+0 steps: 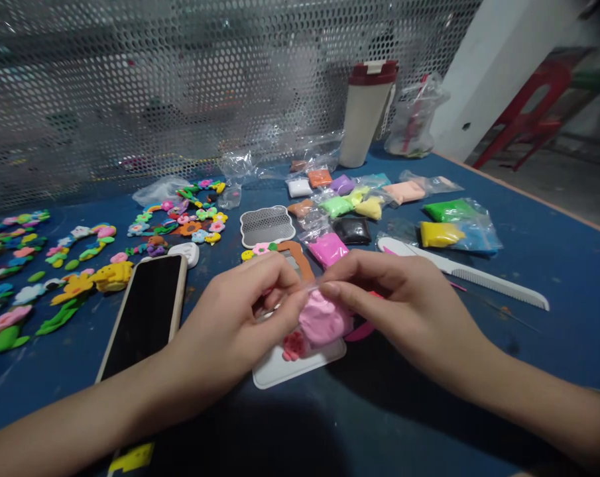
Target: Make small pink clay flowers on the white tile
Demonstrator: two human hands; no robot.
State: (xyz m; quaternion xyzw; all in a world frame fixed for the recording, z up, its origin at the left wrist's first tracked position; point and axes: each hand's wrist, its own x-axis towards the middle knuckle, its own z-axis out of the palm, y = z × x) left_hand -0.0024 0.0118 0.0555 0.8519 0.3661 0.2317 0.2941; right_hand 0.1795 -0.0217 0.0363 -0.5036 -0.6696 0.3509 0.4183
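Note:
Both my hands pinch the top edge of a small clear bag of light pink clay (324,319), in front of me over the table. My left hand (252,311) grips its left corner with thumb and forefinger. On the other side, my right hand (399,305) pinches the edge close to my left fingertips. Beneath the bag lies a white frame-like plate (300,368), bearing a small red-pink clay flower (294,346). A brown clay piece (300,258) shows just behind my fingers, beside a bag of bright pink clay (329,249). Part of the plate is hidden by my hands.
A phone (143,311) lies left of my left arm, near many colourful clay flowers (81,285). Several bagged clays (349,205), a small mirror (267,226) and a white comb (493,283) lie beyond. A cream tumbler (366,119) stands before the perforated metal panel (180,86).

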